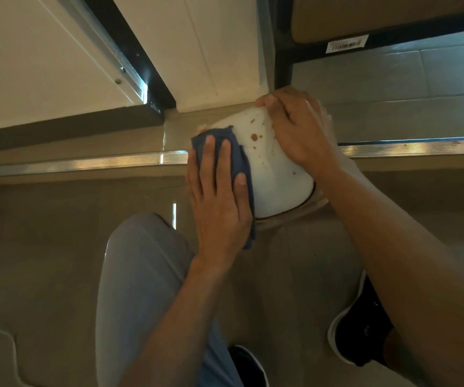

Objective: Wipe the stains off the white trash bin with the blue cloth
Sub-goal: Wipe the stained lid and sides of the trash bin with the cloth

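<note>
Mid-wipe on a splattered white bin, looking down from the head view.

Head view: white trash bin (275, 174) sitting on the tiled floor (43, 247), tipped away toward the wall, brown stains (254, 137) dotted over the side facing up. Left hand (219, 196) laid flat with straight fingers, pressing the blue cloth (238, 155) against the bin's left flank. Right hand (295, 129) curled over the far edge, gripping to steady it. Probably light, hollow plastic with a smooth, slippery skin, so likely to skid or roll under pressure; best held right at that edge. Cloth looks soft and floppy, bunches easily, so better kept under a flat palm. Biggest blotch just beside the cloth, not yet reached. Grey trouser knee (141, 261) and black shoe (362, 331) below.
</note>
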`<state>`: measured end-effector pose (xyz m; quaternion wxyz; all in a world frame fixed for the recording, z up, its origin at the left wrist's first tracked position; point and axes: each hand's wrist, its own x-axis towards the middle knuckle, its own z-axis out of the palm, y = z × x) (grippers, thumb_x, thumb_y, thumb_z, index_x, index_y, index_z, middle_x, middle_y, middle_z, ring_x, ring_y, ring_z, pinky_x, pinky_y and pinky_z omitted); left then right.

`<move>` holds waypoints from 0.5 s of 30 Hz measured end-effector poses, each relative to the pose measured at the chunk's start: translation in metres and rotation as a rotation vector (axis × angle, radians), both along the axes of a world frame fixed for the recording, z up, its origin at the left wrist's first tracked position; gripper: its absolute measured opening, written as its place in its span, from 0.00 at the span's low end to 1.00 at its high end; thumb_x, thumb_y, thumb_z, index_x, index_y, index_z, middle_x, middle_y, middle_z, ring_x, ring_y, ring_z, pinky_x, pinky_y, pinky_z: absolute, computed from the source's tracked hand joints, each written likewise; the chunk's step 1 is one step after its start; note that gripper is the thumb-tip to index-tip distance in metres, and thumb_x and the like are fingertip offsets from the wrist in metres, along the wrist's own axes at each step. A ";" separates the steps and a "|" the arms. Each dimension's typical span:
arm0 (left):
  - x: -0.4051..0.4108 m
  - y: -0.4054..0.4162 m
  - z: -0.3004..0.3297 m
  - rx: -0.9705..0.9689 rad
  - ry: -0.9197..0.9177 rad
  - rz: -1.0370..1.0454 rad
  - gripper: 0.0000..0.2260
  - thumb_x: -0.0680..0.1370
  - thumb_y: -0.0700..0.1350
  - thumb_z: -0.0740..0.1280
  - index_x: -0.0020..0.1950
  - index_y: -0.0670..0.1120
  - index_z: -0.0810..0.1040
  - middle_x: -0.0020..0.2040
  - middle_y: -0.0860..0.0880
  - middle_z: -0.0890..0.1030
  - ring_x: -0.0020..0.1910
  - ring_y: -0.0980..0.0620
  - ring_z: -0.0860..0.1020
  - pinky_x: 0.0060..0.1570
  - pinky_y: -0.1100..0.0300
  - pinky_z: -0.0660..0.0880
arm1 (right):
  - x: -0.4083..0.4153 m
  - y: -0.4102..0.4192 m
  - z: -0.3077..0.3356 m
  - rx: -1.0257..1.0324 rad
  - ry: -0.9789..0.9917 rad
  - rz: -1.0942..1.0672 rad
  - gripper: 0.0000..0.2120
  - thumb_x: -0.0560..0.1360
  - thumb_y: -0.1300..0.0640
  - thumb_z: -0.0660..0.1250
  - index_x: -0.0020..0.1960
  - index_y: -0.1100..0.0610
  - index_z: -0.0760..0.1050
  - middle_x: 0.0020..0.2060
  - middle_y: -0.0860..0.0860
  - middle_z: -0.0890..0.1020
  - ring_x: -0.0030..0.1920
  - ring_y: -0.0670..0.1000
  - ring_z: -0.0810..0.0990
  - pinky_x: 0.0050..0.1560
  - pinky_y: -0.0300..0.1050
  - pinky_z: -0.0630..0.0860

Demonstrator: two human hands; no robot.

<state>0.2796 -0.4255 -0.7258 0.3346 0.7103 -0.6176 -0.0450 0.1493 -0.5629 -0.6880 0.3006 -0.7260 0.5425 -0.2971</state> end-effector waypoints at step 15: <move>-0.013 0.013 -0.003 0.050 -0.104 0.024 0.24 0.86 0.48 0.55 0.81 0.41 0.61 0.82 0.41 0.58 0.82 0.37 0.50 0.79 0.40 0.54 | 0.002 0.000 -0.003 -0.044 0.040 0.003 0.17 0.84 0.49 0.52 0.58 0.50 0.79 0.56 0.48 0.80 0.58 0.51 0.77 0.54 0.49 0.72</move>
